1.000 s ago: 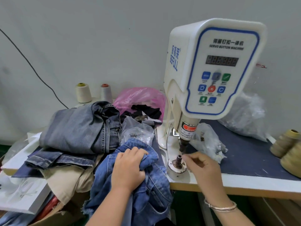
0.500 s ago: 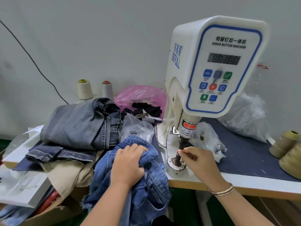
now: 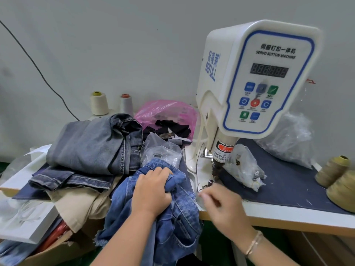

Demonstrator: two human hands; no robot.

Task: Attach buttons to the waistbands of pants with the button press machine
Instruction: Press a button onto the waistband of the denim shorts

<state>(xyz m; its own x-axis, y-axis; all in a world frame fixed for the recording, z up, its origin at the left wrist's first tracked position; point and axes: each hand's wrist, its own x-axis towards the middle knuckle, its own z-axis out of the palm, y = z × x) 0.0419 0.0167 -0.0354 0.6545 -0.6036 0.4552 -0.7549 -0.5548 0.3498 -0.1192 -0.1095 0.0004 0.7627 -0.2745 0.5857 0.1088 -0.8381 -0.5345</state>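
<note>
In the head view, the left hand (image 3: 151, 191) grips a bunched part of the blue jeans (image 3: 169, 214), its fingers curled into the cloth. These jeans hang over the front edge of the counter (image 3: 288, 217), just left of the button press machine (image 3: 255, 79). The right hand (image 3: 221, 202) is beside the jeans, in front of the lower die (image 3: 209, 182) of the machine. It is blurred; the fingers look loosely curled with the tips drawn together, but whether they pinch something I cannot tell. A bracelet (image 3: 253, 242) sits on the right wrist.

Left of the machine lies a pile of grey denim pants (image 3: 92, 144) over a beige garment (image 3: 80, 204). A clear plastic bag (image 3: 163, 152) is between the pile and the machine, and a pink bag (image 3: 165, 110) is behind it. Two thread cones (image 3: 99, 103) stand by the wall. Two khaki thread spools (image 3: 334, 171) are at the right edge.
</note>
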